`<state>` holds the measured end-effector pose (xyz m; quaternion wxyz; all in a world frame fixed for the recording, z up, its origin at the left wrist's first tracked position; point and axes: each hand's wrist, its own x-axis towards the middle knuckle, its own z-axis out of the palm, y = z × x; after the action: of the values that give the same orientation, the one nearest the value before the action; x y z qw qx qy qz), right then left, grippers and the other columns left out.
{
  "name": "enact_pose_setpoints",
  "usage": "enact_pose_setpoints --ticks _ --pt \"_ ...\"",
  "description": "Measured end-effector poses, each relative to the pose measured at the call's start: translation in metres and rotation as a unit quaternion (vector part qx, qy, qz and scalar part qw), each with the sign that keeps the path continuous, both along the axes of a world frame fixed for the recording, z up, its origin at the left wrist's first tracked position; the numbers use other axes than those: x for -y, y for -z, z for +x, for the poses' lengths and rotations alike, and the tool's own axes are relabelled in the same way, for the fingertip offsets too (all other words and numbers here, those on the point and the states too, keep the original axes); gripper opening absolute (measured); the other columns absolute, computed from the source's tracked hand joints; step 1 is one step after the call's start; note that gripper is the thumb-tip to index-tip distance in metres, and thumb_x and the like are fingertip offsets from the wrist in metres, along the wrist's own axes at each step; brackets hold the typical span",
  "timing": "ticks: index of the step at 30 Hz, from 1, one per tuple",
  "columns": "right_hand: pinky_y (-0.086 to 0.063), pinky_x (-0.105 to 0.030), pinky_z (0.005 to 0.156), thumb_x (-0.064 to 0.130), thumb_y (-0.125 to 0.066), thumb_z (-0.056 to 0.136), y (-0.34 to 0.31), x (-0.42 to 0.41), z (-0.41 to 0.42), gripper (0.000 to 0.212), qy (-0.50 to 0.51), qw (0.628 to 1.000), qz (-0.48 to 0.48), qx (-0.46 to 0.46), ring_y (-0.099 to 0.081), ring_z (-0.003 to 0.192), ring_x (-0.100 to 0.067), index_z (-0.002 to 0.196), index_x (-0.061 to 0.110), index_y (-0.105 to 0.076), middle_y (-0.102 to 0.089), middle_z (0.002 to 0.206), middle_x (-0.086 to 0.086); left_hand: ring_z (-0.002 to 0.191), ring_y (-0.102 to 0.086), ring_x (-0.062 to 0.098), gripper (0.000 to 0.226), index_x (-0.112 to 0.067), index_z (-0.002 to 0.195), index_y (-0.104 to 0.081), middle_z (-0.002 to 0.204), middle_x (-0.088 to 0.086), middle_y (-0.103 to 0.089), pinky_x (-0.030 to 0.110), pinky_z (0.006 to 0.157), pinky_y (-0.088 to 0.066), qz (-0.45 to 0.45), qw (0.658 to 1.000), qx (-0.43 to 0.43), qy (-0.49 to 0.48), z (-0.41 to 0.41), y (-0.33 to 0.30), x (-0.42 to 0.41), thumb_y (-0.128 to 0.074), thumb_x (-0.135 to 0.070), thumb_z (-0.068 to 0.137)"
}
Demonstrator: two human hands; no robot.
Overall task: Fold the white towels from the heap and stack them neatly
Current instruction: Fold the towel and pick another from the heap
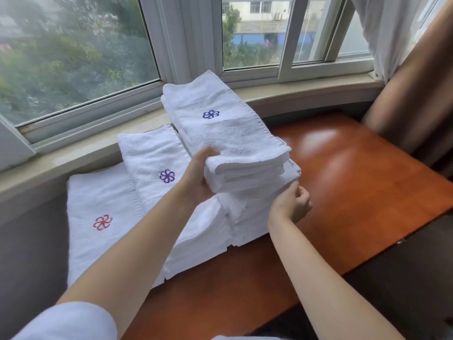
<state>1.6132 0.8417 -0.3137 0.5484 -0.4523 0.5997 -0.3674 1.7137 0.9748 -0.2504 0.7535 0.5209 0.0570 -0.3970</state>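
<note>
Towels were the whole business on the wooden table. Left hand gripped the near edge of a folded towel with a blue emblem, thumb on top and fingers hidden beneath, holding it tilted above the stack just below that hand. Right hand pinched a lower layer's corner at the stack's right side. Beyond the left hand lay a second blue-emblem towel, and left of the forearm a red-emblem towel. Slippage seemed the likely trouble: the lifted towel might slide or unfold if set down crooked, and tugging that corner could skew the stack's uneven layers.
</note>
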Motion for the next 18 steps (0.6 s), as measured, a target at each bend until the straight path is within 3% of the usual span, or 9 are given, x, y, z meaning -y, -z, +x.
enact_pose_setpoints --ticks 4,8,10,12,14,15,18 --pt "-0.049 -0.038 0.081 0.046 -0.042 0.097 -0.023 -0.021 0.000 0.039 -0.111 0.991 -0.024 0.071 -0.064 0.084 -0.023 0.073 0.022 -0.061 -0.066 0.080 0.004 0.051 -0.062 0.017 0.035 -0.014 0.060 -0.068 0.059 0.002 -0.062 0.020 0.049 -0.051 0.018 0.999 0.032 0.030 0.006 -0.006 -0.038 -0.046 -0.027 0.084" --pt "-0.053 -0.039 0.085 0.064 -0.034 0.093 -0.038 -0.049 0.001 0.055 -0.259 0.963 0.038 0.061 -0.066 0.089 -0.021 0.086 0.021 -0.067 -0.071 0.091 0.001 0.045 -0.058 0.013 0.028 -0.014 0.050 -0.066 0.050 -0.002 -0.058 0.018 0.043 -0.047 0.019 0.998 0.044 0.038 0.017 -0.020 -0.092 -0.053 -0.028 0.071" --pt "-0.051 -0.036 0.084 0.066 -0.035 0.092 -0.044 -0.061 0.004 0.053 -0.304 0.951 0.029 0.053 -0.063 0.087 -0.017 0.084 0.022 -0.064 -0.067 0.088 0.003 0.044 -0.057 0.012 0.017 -0.015 0.050 -0.065 0.049 -0.003 -0.058 0.017 0.043 -0.046 0.031 0.997 0.049 0.056 0.022 -0.025 -0.121 -0.068 -0.031 0.054" --pt "-0.049 -0.034 0.083 0.064 -0.038 0.093 -0.054 -0.071 0.010 0.049 -0.348 0.936 0.020 0.057 -0.060 0.087 -0.015 0.082 0.022 -0.059 -0.063 0.091 0.002 0.044 -0.056 0.013 0.021 -0.015 0.052 -0.064 0.049 -0.002 -0.057 0.018 0.044 -0.046 0.053 0.995 0.045 0.070 0.026 -0.023 -0.149 -0.077 -0.025 0.040" --pt "-0.046 -0.038 0.098 0.063 -0.040 0.093 -0.062 -0.079 0.019 0.056 -0.407 0.911 0.040 0.053 -0.057 0.111 -0.020 0.115 0.017 -0.062 -0.059 0.123 -0.003 0.049 -0.060 0.017 0.023 -0.012 0.064 -0.066 0.057 0.002 -0.062 0.021 0.048 -0.050 0.095 0.994 0.026 0.055 0.030 -0.020 -0.177 -0.073 -0.023 0.045" --pt "-0.041 -0.041 0.106 0.063 -0.042 0.093 -0.065 -0.084 0.025 0.064 -0.435 0.898 0.058 0.046 -0.051 0.123 -0.023 0.133 0.014 -0.053 -0.052 0.136 -0.005 0.053 -0.063 0.019 0.024 -0.009 0.068 -0.069 0.063 0.004 -0.065 0.023 0.051 -0.053 0.122 0.992 0.015 0.040 0.033 -0.018 -0.190 -0.071 -0.024 0.050" --pt "-0.034 -0.041 0.113 0.060 -0.050 0.091 -0.065 -0.101 0.044 0.075 -0.498 0.861 0.105 0.016 -0.042 0.133 -0.026 0.146 0.012 -0.039 -0.041 0.149 -0.009 0.059 -0.064 0.024 0.028 -0.004 0.073 -0.070 0.072 0.010 -0.067 0.029 0.059 -0.052 0.194 0.981 -0.002 0.006 0.037 -0.014 -0.227 -0.070 -0.028 0.059"
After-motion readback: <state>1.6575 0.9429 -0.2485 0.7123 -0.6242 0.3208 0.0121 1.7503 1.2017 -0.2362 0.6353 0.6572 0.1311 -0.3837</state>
